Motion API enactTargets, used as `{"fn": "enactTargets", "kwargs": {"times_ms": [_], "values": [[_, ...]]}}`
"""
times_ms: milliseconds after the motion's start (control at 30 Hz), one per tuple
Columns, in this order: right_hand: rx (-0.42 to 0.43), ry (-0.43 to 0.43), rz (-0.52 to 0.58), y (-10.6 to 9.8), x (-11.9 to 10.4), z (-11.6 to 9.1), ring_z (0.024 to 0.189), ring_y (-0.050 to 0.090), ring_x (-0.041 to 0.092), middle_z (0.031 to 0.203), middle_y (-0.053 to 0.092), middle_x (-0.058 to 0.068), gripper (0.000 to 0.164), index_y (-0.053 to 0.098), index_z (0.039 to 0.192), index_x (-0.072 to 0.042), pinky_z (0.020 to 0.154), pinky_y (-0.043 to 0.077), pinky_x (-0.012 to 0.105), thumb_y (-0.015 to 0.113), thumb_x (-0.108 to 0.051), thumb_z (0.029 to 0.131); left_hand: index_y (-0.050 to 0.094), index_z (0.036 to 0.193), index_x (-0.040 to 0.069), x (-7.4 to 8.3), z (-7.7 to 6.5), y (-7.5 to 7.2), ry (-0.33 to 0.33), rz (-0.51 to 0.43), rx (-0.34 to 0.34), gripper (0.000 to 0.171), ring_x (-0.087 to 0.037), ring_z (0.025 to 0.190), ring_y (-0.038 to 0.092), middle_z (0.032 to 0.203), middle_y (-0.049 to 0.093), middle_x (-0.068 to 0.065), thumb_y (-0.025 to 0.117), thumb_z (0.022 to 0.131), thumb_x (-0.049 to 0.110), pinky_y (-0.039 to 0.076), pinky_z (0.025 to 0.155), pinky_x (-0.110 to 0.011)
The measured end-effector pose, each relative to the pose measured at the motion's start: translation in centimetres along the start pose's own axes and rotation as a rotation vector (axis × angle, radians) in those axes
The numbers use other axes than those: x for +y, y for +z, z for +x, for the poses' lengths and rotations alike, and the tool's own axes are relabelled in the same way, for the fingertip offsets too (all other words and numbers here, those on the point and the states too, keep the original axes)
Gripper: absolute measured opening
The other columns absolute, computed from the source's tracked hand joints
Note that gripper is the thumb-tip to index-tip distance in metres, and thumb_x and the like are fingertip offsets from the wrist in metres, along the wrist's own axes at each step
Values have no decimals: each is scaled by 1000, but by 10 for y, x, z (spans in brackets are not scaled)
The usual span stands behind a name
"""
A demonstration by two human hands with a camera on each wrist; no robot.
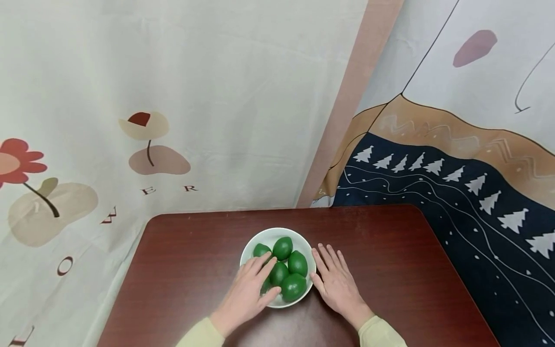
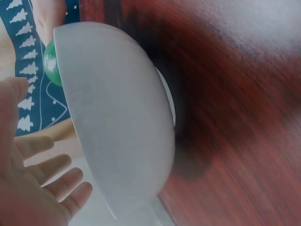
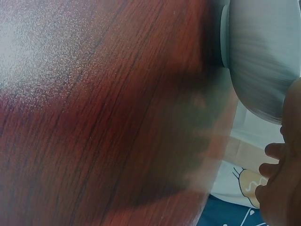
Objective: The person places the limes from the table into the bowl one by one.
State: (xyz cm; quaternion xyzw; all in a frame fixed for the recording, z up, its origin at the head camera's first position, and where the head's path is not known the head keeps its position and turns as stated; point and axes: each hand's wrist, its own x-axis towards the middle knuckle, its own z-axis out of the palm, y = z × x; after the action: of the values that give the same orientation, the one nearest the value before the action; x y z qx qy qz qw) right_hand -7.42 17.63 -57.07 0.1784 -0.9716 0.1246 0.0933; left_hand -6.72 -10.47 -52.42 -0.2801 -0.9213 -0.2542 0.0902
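Note:
A white bowl with several glossy green limes in it stands on the table. Over the bowl's left side reaches my left hand, its fingers spread above the limes and covering part of some of them. From the left wrist, the fingers show apart, with nothing between them, beside the pale outer wall of the bowl; one lime rises over its rim. Flat and straight-fingered, my right hand lies alongside the right rim, thumb and index fingertips right at the bowl's edge.
The dark red-brown wooden table has rounded far corners. Behind it hangs a pale curtain printed with flowers and letters. On the right is a navy and tan cloth with white trees.

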Motion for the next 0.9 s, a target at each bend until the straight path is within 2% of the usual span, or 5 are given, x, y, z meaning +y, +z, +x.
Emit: {"fn": "enactTargets", "kwargs": {"times_ms": [167,367,567,900], "values": [[-8,14,8,-1,0,0,152,33,38,163,39,16,61,42,158,-8,123,23,56,55,-37,106,56,147,4,-8,-1,-2,8,17,38,70,-39,131,53,152,52,-17,75,91,42,46,103,-63],[-5,15,1,1,2,-1,152,33,37,163,39,15,61,42,158,-8,124,22,55,54,-38,106,57,147,3,-15,-4,-4,20,49,79,73,-41,132,53,153,51,-18,79,88,40,45,104,-61],[20,-7,9,3,4,0,151,36,38,163,40,16,62,43,157,-7,123,23,55,56,-37,105,57,147,3,-25,-7,-9,18,88,103,72,-40,131,53,153,51,-18,77,89,40,44,104,-59],[66,-46,5,3,11,-4,149,38,37,161,42,16,62,45,156,-5,120,27,56,58,-36,103,55,148,4,-39,-14,-18,-45,112,107,71,-42,132,52,154,50,-19,77,90,40,42,107,-61]]}}
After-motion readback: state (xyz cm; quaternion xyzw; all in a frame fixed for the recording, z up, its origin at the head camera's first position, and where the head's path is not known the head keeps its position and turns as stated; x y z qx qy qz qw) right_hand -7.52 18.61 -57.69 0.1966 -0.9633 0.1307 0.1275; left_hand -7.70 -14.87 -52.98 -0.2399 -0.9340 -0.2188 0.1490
